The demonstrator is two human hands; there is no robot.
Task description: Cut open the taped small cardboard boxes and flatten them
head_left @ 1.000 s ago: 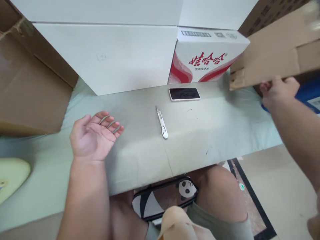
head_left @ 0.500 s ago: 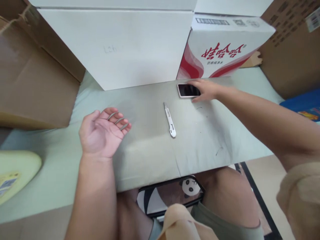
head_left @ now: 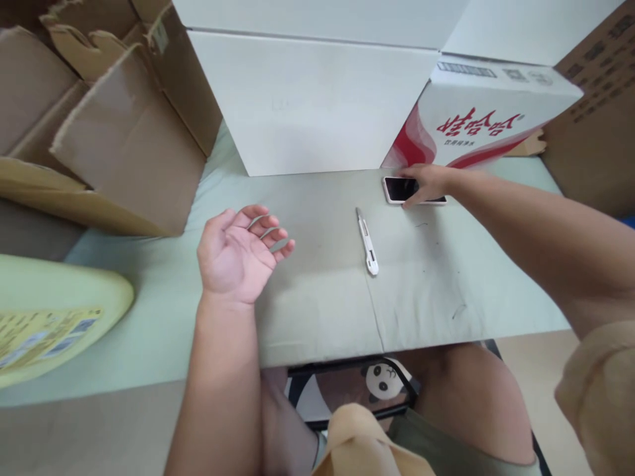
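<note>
The right hand (head_left: 429, 182) lies over the phone (head_left: 399, 190), which sits flat toward the far right of the worktop (head_left: 322, 311), just in front of the red-printed carton (head_left: 486, 112). The fingers cover the phone's right part. I cannot tell whether they are merely laid on it or pinching its edges. A thin slab lying flat offers little to catch, so I'd judge it best handled by its two long edges, thumb on one and fingertips on the other, with the carton behind as a stop. Pressing on the glass would do little. The utility knife (head_left: 368, 241) lies mid-worktop, well apart from the phone, so the forearm should stay clear of it.

The left hand (head_left: 238, 254) rests palm up left of the middle, fingers loosely spread and a little curled, holding nothing.

Counted: one phone, one knife, two hands, one red-printed carton, one big white box (head_left: 317, 99) beside it with more white above, several brown cartons (head_left: 124, 152) along the left edge, and one pale yellow thing (head_left: 44, 324) at the near left corner.
</note>
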